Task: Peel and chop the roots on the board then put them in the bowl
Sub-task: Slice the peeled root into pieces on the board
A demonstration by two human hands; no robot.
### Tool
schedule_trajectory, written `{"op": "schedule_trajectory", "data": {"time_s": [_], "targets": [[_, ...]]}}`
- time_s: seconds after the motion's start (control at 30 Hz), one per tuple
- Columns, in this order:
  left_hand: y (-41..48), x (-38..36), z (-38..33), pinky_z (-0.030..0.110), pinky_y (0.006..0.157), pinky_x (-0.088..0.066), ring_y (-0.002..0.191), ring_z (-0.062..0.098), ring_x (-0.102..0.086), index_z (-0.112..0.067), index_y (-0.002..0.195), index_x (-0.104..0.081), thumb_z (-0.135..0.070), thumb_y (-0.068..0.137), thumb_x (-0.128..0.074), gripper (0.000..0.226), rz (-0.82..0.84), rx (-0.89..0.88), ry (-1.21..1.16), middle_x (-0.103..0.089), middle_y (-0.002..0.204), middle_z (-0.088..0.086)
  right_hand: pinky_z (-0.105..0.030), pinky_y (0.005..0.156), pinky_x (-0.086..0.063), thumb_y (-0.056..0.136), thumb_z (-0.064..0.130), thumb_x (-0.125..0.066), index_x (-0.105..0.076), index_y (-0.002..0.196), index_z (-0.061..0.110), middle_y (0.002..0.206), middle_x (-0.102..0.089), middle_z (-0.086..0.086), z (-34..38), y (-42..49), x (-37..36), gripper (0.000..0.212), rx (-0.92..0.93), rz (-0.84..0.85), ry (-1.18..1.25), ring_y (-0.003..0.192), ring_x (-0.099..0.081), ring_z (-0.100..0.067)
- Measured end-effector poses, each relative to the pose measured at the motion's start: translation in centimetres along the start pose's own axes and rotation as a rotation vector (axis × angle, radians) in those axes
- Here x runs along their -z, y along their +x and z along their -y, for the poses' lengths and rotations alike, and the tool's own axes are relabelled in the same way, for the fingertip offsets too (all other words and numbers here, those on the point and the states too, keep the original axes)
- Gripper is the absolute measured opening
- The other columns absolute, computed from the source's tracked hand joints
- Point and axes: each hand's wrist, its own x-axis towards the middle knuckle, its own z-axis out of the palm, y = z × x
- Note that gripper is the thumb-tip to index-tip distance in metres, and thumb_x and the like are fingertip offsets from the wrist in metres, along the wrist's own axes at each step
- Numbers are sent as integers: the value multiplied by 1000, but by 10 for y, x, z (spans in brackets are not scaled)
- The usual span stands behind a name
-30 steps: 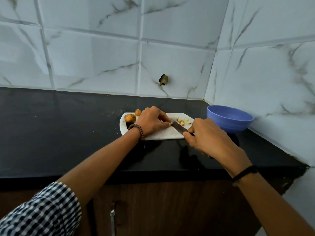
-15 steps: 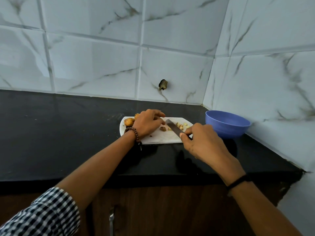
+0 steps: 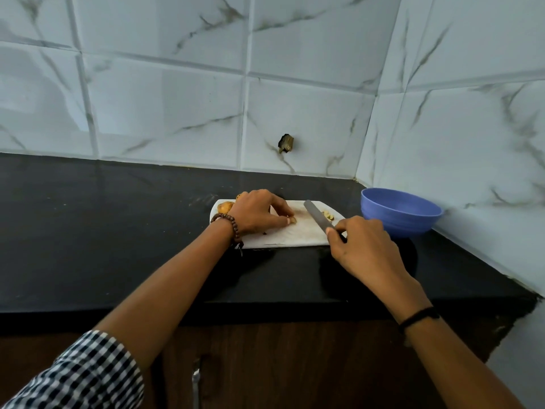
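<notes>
Two whole brown roots (image 3: 225,207) lie at the left end of the white chopping board (image 3: 295,236), behind my left hand (image 3: 256,212), which pinches a small root piece (image 3: 292,220). My right hand (image 3: 364,247) grips the steel knife (image 3: 317,218), its blade pointing away and leftward. Just right stands a round blue bowl (image 3: 401,215) on the black worktop (image 3: 118,231).

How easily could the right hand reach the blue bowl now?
Probably yes: the blue bowl stands beside the right hand, just off the board, nothing between them. That hand grips the knife, though, so its fingers aren't free.

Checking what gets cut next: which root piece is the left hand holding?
The small piece at the left hand's fingertips, not the cut bits beyond the knife.
</notes>
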Motion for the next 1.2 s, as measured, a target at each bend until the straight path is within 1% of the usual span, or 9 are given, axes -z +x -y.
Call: {"op": "schedule_trajectory", "data": {"time_s": [0.2, 0.27, 0.4, 0.5, 0.63, 0.73, 0.83, 1.0, 1.2], "targets": [[-2, -5, 0, 33, 83, -48, 70, -3, -49, -40, 105, -71, -54, 84, -62, 27, -52, -73, 96, -69, 93, -20, -43, 76, -58, 97, 47, -51, -68, 111, 19, 91, -62, -4, 12, -4, -5, 36, 15, 29, 67, 82, -64, -21], [-2, -6, -2, 31, 81, -47, 70, 0, -47, -40, 108, -70, -54, 85, -61, 29, -58, -91, 113, -67, 91, -19, -42, 76, -57, 98, 46, -51, -69, 109, 19, 90, -60, -3, 13, -4, -5, 35, 10, 37, 79, 84, -64, -21], [-2, -2, -3, 29, 78, -41, 73, 3, -47, -37, 104, -73, -49, 85, -64, 24, -84, -115, 149, -65, 92, -16, -41, 70, -60, 97, 44, -54, -70, 106, 22, 80, -65, -2, 12, -1, -6, 29, 6, 60, 146, 68, -66, -17], [-3, 2, -4, 26, 76, -37, 77, 5, -53, -39, 98, -75, -40, 88, -65, 14, -90, -119, 187, -66, 95, -13, -43, 66, -61, 97, 44, -55, -69, 106, 24, 77, -67, -3, 10, 2, -8, 26, -9, 76, 194, 65, -67, -18], [-7, 3, -4, 27, 82, -47, 80, 6, -62, -35, 98, -75, -29, 88, -64, 16, -118, -77, 118, -70, 97, -13, -43, 67, -61, 97, 46, -54, -68, 104, 24, 78, -67, -3, 8, 4, -12, 27, -8, 81, 207, 66, -67, -18], [-9, 1, -6, 26, 81, -49, 78, 4, -60, -30, 101, -75, -36, 87, -64, 19, -132, -43, 59, -72, 94, -13, -43, 68, -61, 97, 46, -53, -68, 104, 23, 77, -67, -3, 9, 6, -14, 28, -1, 89, 218, 66, -67, -18], [-8, 1, -6, 22, 76, -47, 74, 2, -58, -31, 96, -75, -49, 84, -66, 24, -107, -8, 22, -72, 88, -15, -43, 68, -61, 98, 45, -53, -69, 102, 22, 75, -67, -2, 11, 7, -15, 28, 13, 86, 223, 65, -66, -17], [-6, 0, -3, 23, 75, -52, 78, 2, -62, -28, 89, -78, -44, 77, -76, 20, -96, 42, -96, -73, 83, -14, -43, 68, -61, 97, 43, -53, -70, 103, 20, 73, -66, -1, 12, 8, -16, 30, 45, 55, 213, 66, -66, -18], [-6, -2, -5, 17, 66, -43, 66, 0, -56, -27, 89, -80, -40, 77, -78, 18, -119, 50, -108, -74, 81, -12, -38, 70, -56, 99, 42, -49, -71, 111, 21, 73, -52, 7, 16, 11, -16, 33, 96, 24, 125, 78, -61, -18]]}}
